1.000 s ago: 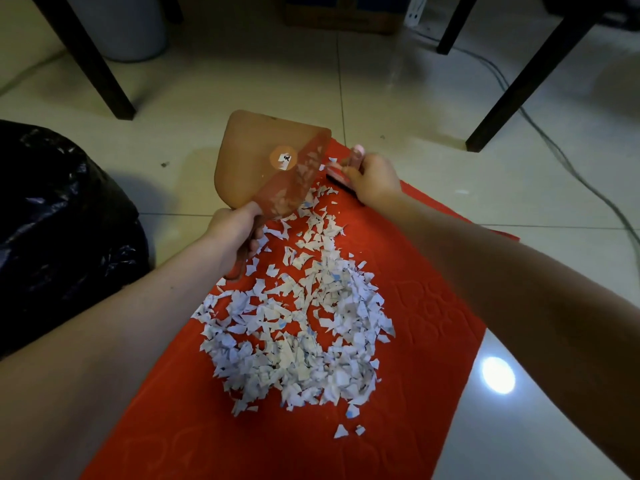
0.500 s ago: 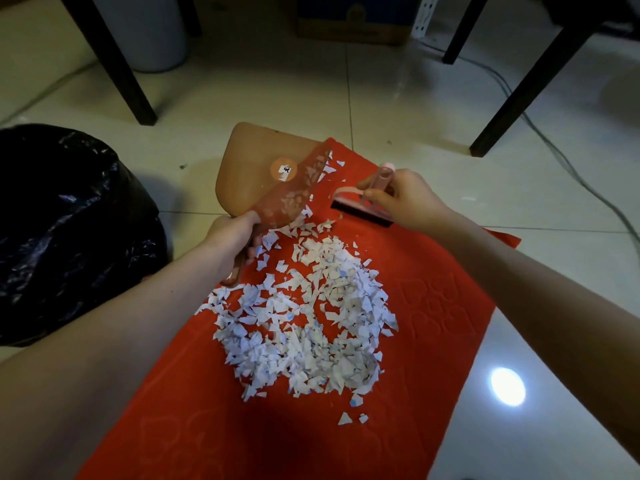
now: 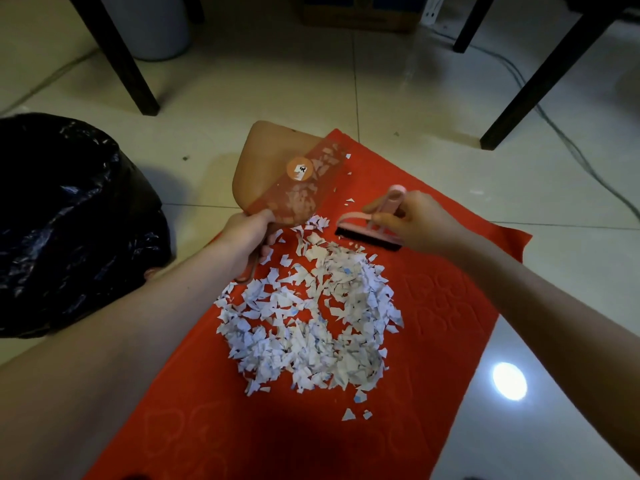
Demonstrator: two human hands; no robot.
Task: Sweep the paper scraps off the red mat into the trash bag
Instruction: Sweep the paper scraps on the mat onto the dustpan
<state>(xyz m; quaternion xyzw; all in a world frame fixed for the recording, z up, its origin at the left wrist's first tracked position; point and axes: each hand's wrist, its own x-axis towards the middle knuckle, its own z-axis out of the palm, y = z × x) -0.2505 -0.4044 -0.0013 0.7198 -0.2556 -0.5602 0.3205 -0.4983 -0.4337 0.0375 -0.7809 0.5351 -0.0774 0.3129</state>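
Note:
A heap of white paper scraps point(image 3: 311, 323) lies in the middle of the red mat point(image 3: 443, 327) on the tiled floor. My left hand point(image 3: 249, 237) grips the handle of a translucent orange dustpan point(image 3: 287, 174), which is tilted up at the mat's far left corner with some scraps inside. My right hand point(image 3: 415, 220) holds a small pink brush point(image 3: 370, 230) by its handle, bristles down on the mat just beyond the heap. The black trash bag point(image 3: 69, 220) stands at the left, beside my left forearm.
Dark table legs point(image 3: 117, 53) point(image 3: 540, 74) stand on the floor beyond the mat. A grey bin point(image 3: 152, 26) and a cardboard box point(image 3: 360, 15) are at the back. A cable point(image 3: 568, 133) runs along the floor at right. Two stray scraps point(image 3: 356, 414) lie near the heap's front.
My right hand has drawn the brush back from the mat's far edge toward the heap. The dustpan has stayed tilted in my left hand, and the view has shifted slightly.

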